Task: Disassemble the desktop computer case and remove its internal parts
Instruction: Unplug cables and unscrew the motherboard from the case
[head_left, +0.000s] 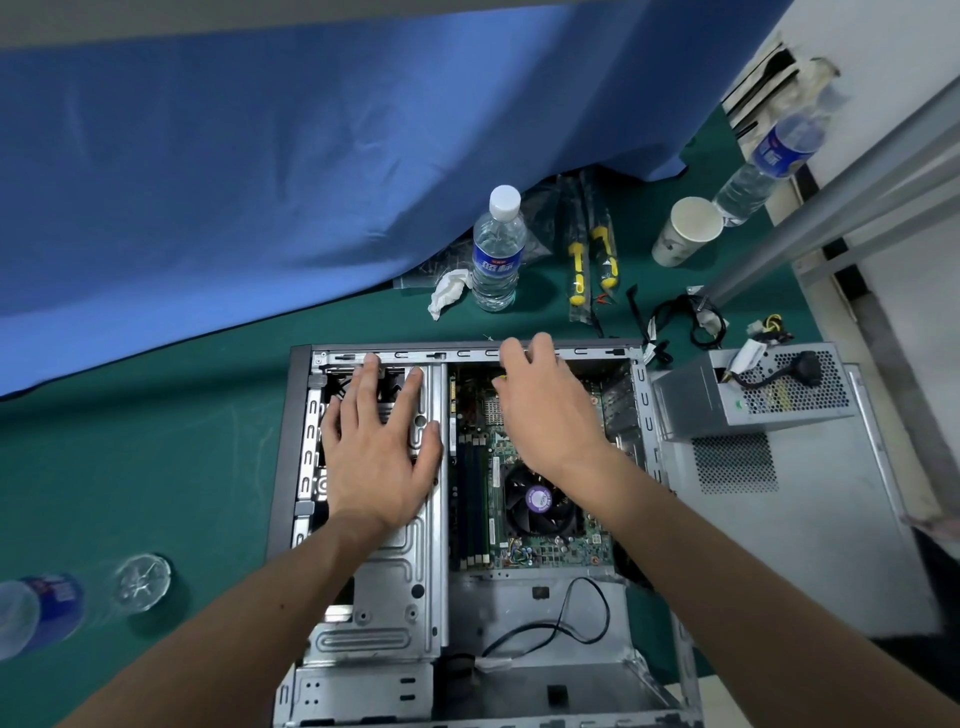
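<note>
Computer case (363, 649) lies open on its side at lower centre of the frame, on the green mat (156, 441), side panel off. Motherboard (519, 519) exposed in the right half of the case; CPU fan (540, 501) with a purple sticker sits at its middle. Black cable (571, 618) loops over the bare metal floor below the board.

My left hand (379, 441) lies flat on the metal drive cage (395, 571) in the left half of the case, fingers straight and spread, gripping nothing; fingertips reach toward the case's upper rim. My right hand (540, 400) is over the upper part of the motherboard, fingers loosely bent, the tips at the upper rim of the case. Cannot tell whether they hook that rim or only touch it; nothing visibly held.

Power supply (753, 389) is out of the case, resting on the grey side panel (810, 519) just right of the case, wires trailing from its top. Loose black cables (685, 322) lie on the mat above it.

Upper centre: water bottle (497, 249) standing, crumpled white tissue (449, 291) beside it, two yellow-handled screwdrivers (592, 260) in clear packaging to its right, paper cup (688, 228) further right. Second bottle (774, 161) leans at upper right. Blue cloth (260, 156) covers the upper left. Another bottle (47, 613), blurred, lies at lower left.
</note>
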